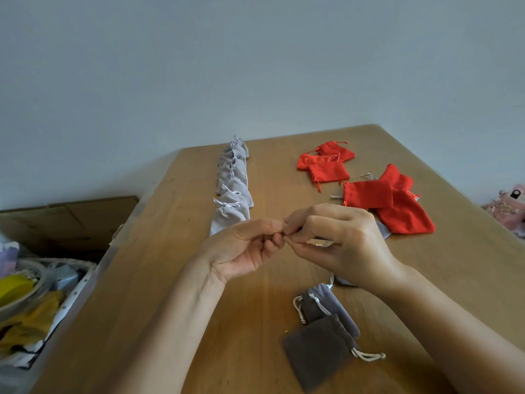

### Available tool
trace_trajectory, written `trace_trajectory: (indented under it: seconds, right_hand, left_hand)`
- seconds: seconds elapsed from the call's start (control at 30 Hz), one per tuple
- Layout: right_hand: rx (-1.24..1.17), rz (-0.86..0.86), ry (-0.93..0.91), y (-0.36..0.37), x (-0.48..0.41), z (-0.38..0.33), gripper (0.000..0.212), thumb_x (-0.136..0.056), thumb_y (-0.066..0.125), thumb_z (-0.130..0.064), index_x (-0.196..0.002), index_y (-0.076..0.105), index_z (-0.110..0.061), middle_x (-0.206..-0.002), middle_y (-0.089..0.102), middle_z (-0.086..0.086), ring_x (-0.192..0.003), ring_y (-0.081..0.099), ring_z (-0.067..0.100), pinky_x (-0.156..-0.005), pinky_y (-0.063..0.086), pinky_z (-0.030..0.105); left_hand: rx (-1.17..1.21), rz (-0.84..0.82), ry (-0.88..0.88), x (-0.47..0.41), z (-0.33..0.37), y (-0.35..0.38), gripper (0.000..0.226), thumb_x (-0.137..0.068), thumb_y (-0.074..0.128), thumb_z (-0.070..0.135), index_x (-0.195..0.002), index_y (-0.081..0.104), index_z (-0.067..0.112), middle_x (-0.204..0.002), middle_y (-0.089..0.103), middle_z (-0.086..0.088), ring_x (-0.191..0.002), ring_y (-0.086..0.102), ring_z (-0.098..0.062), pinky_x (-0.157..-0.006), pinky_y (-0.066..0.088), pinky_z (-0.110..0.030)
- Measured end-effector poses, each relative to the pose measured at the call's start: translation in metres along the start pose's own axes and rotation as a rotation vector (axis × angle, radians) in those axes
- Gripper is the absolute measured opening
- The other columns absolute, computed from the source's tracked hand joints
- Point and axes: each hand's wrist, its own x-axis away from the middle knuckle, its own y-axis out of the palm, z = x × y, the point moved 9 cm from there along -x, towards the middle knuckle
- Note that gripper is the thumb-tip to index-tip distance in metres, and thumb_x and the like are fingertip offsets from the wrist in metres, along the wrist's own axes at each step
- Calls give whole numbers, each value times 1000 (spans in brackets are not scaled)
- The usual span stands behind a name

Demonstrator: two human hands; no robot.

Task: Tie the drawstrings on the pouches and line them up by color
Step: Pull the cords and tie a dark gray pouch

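Observation:
My left hand (244, 245) and my right hand (338, 237) meet fingertip to fingertip above the middle of the wooden table (176, 280). Both pinch at one spot, where the drawstring of a light grey pouch (382, 229) is hidden by the fingers. The pouch is mostly hidden behind my right hand. A straight row of several tied light grey pouches (233, 191) runs away from me on the left. Loose red pouches lie in two heaps, one at the back (326, 164) and one to the right (397, 206). Two dark grey pouches (321, 345) lie untied near me.
A flat cardboard box (68, 220) and a basket of fabric clutter (37, 297) sit beyond the table's left edge. A pink object (508, 207) lies off the right edge. A blue-grey wall stands behind the table.

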Motion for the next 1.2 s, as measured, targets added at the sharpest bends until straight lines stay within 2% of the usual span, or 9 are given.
trace_trajectory:
  seconds: [0.17, 0.3, 0.43, 0.53, 0.67, 0.77, 0.9, 1.07, 1.2]
  right_hand:
    - [-62, -28, -8, 4, 1, -1, 18, -82, 76, -18, -74, 73, -2, -88, 72, 4, -93, 69, 17, -78, 55, 35]
    - [-308, -78, 328, 7, 5, 26, 14, -85, 72, -20, -87, 72, -6, -91, 72, -1, -92, 68, 17, -79, 53, 36]
    - [-458, -244, 604, 23, 15, 47, 24, -83, 73, -29, -103, 68, -15, -92, 70, -6, -88, 66, 10, -77, 50, 25]
    - [-661, -247, 769, 29, 23, 54, 30, -78, 75, -27, -98, 64, -8, -76, 63, 20, -66, 57, 28, -61, 46, 36]
    - [-605, -220, 801, 26, 24, 59, 23, -76, 74, -25, -89, 66, -8, -76, 68, 18, -69, 62, 40, -69, 50, 49]
    - [-605, -192, 790, 25, 23, 57, 18, -79, 71, -27, -84, 67, -10, -71, 65, 25, -64, 57, 53, -60, 46, 52]
    - [-521, -105, 788, 19, 22, 58, 10, -87, 69, -11, -88, 66, -2, -69, 61, 35, -63, 55, 56, -55, 45, 44]
    - [-453, -142, 837, 23, 28, 64, 15, -88, 68, -11, -86, 63, 3, -57, 58, 29, -43, 47, 26, -43, 38, 24]
    - [-360, -182, 840, 23, 29, 67, 19, -86, 69, -15, -80, 65, 2, -60, 61, 29, -47, 48, 24, -43, 35, 16]
  left_hand:
    - [-147, 7, 92, 3, 13, -3, 42, -30, 98, 16, -56, 65, 10, -55, 55, 1, -45, 54, -3, -39, 43, -10]
    - [-312, 58, 164, 5, 20, -3, 20, -54, 79, 10, -48, 62, 19, -48, 49, 7, -41, 44, -1, -36, 34, -9]
    - [-362, 12, 263, 10, 28, 6, 14, -55, 74, 13, -52, 63, 21, -48, 50, 8, -39, 40, 0, -36, 30, -10]
    - [-407, 15, 325, 11, 31, 7, 12, -55, 76, 15, -58, 66, 22, -49, 50, 9, -39, 39, 0, -37, 29, -10]
    - [-453, 58, 408, 12, 34, 7, 12, -56, 78, 18, -63, 68, 23, -56, 56, 7, -40, 39, -1, -39, 27, -12]
    - [-525, 101, 491, 14, 38, 9, 13, -62, 79, 15, -65, 70, 24, -64, 62, 5, -47, 46, -1, -41, 31, -12]
    - [-685, 212, 617, 22, 48, 11, 16, -79, 73, 0, -78, 71, 16, -65, 65, 9, -50, 50, 0, -43, 34, -11]
    - [-1042, 348, 774, 30, 52, 16, 16, -81, 74, 8, -89, 73, 22, -65, 64, 13, -53, 50, 0, -51, 40, -10]
    - [-1305, 404, 908, 38, 52, 30, 15, -79, 76, 9, -91, 76, 18, -59, 56, 17, -53, 52, -1, -55, 43, -11]
